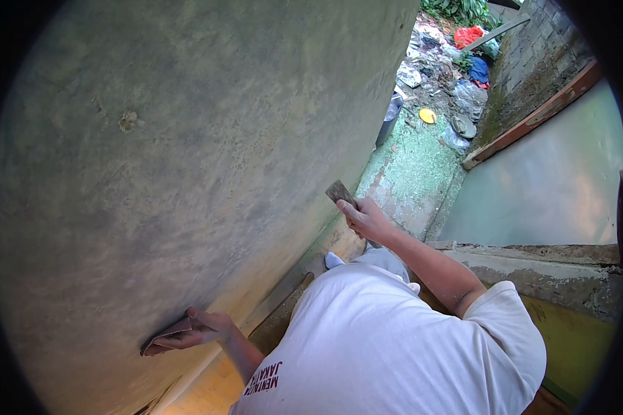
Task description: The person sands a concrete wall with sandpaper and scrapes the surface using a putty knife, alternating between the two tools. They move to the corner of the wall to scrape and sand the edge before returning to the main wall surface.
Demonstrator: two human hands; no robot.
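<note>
My left hand [199,329] is at the lower left, its fingers wrapped round a folded brown sheet [167,337] that looks like sandpaper. The sheet lies against the grey plastered wall [152,207]. In front of my body, near the middle of the view, my right hand [368,220] grips a flat, dusty grey-brown strip [340,194]. One end of this strip sticks out past the thumb, away from the wall's surface; its lower part is mostly hidden by the hand.
Beyond my feet runs a narrow, greenish floor [412,173]. Rubbish [457,83] with a yellow lid [428,115] is scattered at its far end. A dark bucket [389,119] stands beside the wall. On the right are a pale panel [540,173] and a concrete ledge [540,270].
</note>
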